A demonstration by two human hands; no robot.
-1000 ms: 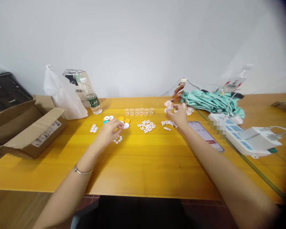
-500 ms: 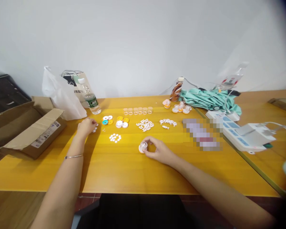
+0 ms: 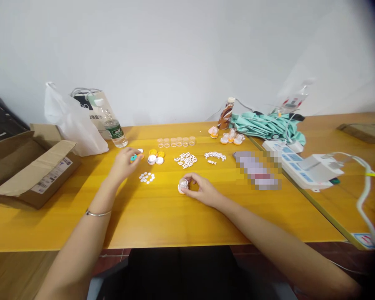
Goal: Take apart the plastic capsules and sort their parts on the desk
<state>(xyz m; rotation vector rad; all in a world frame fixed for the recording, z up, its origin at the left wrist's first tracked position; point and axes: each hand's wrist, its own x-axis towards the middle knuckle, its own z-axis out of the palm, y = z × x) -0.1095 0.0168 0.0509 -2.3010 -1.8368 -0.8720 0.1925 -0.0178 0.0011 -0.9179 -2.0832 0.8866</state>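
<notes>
At the near middle of the table, my right hand [image 3: 201,189] has its thumb and fingers closed round a small clear plastic cup on a white-and-orange base [image 3: 183,186], standing upright. My left hand [image 3: 125,163] is over the teal, white and yellow round caps [image 3: 133,158] and partly covers them. Its thumb and fingertips curl together; whatever is between them is too small to make out. Just right of it are white and yellow caps [image 3: 155,159]. Small white discs [image 3: 147,178] lie nearer to me.
Behind are a row of clear cups [image 3: 176,142], white cut-out pieces [image 3: 185,160] and several cups on orange bases [image 3: 231,137]. A cardboard box [image 3: 39,166] and water bottle [image 3: 115,132] stand left. On the right lie a blurred-out flat object [image 3: 258,171] and a power strip [image 3: 295,166].
My left hand has moved right, from small white pieces near the water bottle to the coloured caps. My right hand keeps its hold on the clear cup. The whole view has shifted slightly.
</notes>
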